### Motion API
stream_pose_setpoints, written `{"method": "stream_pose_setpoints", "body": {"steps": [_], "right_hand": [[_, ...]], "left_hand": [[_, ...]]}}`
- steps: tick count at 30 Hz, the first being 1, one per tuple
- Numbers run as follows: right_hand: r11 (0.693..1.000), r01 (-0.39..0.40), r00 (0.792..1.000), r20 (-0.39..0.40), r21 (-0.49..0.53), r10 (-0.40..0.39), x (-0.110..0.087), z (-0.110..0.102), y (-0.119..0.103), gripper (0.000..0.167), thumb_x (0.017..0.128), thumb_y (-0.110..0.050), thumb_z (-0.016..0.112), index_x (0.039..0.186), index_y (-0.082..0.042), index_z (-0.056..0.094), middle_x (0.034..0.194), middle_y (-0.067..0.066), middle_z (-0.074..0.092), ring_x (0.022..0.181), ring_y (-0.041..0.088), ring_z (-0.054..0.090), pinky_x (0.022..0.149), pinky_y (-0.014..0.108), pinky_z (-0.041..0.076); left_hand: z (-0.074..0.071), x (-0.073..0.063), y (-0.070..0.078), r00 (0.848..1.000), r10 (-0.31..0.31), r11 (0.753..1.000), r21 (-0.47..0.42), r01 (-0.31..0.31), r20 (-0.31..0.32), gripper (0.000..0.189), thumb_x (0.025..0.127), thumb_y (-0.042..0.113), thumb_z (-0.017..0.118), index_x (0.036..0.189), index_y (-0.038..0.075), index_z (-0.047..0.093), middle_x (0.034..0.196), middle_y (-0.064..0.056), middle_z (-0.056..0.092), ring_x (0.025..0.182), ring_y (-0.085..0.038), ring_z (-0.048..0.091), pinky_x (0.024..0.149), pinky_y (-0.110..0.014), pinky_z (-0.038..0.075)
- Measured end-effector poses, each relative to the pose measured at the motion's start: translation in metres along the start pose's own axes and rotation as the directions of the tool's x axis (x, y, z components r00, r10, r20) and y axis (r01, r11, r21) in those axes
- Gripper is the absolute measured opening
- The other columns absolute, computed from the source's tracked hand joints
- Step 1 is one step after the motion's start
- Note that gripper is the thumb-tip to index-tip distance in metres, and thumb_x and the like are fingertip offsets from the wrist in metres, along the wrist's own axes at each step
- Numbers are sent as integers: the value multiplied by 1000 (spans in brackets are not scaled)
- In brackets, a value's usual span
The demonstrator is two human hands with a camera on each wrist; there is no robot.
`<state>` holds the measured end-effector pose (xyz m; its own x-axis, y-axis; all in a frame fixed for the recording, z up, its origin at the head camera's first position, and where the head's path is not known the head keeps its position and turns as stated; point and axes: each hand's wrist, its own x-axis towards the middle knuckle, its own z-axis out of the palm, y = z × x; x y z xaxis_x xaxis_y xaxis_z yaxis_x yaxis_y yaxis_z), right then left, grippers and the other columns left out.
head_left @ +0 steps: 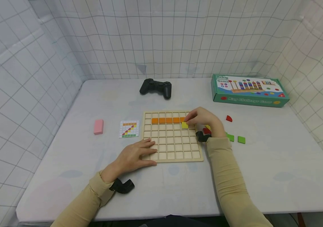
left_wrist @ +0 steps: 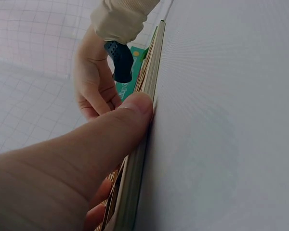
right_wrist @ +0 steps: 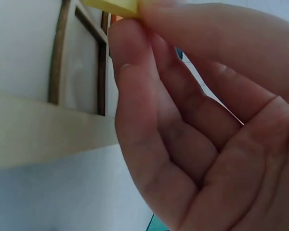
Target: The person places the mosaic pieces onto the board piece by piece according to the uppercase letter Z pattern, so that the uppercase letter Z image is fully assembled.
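A wooden grid board [head_left: 175, 160] lies on the table, with a row of orange square tiles [head_left: 169, 120] in its second row from the top. Between the thumb and fingers of my right hand [head_left: 205, 118] is a yellow square tile [head_left: 184, 125], held at the board just below the right end of the orange row. The right wrist view shows the yellow tile [right_wrist: 116, 6] at its top edge, partly cut off. My left hand [head_left: 134, 155] rests with fairly straight, spread fingers on the board's lower left part; its thumb [left_wrist: 130, 113] lies along the near edge.
Left of the board lie a printed pattern card [head_left: 129, 129] and a pink block [head_left: 98, 126]. A black game controller [head_left: 155, 88] and a green game box [head_left: 249, 91] are at the back. Green tiles [head_left: 241, 139] and a red piece [head_left: 229, 118] lie to the right.
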<state>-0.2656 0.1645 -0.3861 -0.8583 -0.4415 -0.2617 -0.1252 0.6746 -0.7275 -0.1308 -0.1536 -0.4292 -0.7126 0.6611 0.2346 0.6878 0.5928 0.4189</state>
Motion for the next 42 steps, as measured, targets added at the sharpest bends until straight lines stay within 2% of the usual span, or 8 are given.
{"method": "stream_pose_setpoints", "body": {"steps": [11, 15, 18, 24, 29, 35, 42], "right_hand": [[999, -39, 999, 18, 20, 38, 0, 4, -1, 19, 86, -15, 68, 102, -6, 72, 111, 9, 64, 98, 24, 49, 91, 39, 43], [998, -50, 998, 24, 26, 49, -3, 0, -1, 23, 84, -17, 69, 105, -10, 72, 115, 7, 63, 101, 24, 50, 94, 42, 42], [999, -45, 999, -6, 31, 45, -8, -6, 0, 25, 84, -18, 69, 108, -11, 72, 114, 7, 64, 106, 24, 51, 97, 44, 42], [995, 24, 997, -77, 98, -17, -24, -23, 7, 33, 87, -16, 66, 119, -4, 65, 114, 11, 65, 109, 25, 57, 96, 43, 45], [990, 22, 992, -126, 139, -4, -39, -35, 16, 37, 89, -19, 64, 123, -3, 60, 114, 12, 64, 104, 25, 59, 94, 43, 46], [984, 17, 979, -201, 175, 19, -53, -42, 28, 40, 87, -23, 69, 121, -5, 61, 112, 9, 65, 98, 20, 58, 90, 42, 48], [975, 30, 981, -196, 222, 15, -61, -44, 39, 42, 86, -24, 70, 123, -6, 61, 121, 10, 62, 99, 16, 60, 95, 41, 43]], "left_hand": [[1, 0, -1, 1000, 5, 1000, 11, -5, -5, 51, 77, 46, 74, 116, 13, 69, 132, -8, 55, 129, -26, 43, 105, -40, 36], [0, 0, -1, 1000, 1, 1000, 15, -1, 3, 51, 77, 46, 73, 116, 14, 69, 133, -7, 54, 129, -26, 42, 106, -40, 36], [0, 0, -1, 1000, 2, 1000, 13, -2, 5, 50, 78, 46, 73, 116, 14, 69, 133, -7, 54, 129, -26, 42, 106, -40, 36], [1, 0, -1, 1000, 0, 1000, 16, 0, 5, 50, 78, 47, 73, 116, 14, 69, 133, -7, 55, 129, -25, 43, 105, -40, 36], [0, 0, -1, 1000, 1, 1000, 16, -1, 4, 50, 78, 46, 73, 116, 14, 69, 132, -7, 55, 129, -26, 43, 105, -40, 36], [0, 0, 0, 1000, 2, 1000, 9, -2, 4, 50, 78, 46, 73, 116, 13, 69, 132, -7, 55, 129, -26, 43, 106, -40, 36], [0, 0, -1, 1000, 1, 1000, 7, -1, 1, 50, 78, 46, 73, 116, 14, 69, 132, -7, 55, 129, -26, 43, 105, -41, 36]]}}
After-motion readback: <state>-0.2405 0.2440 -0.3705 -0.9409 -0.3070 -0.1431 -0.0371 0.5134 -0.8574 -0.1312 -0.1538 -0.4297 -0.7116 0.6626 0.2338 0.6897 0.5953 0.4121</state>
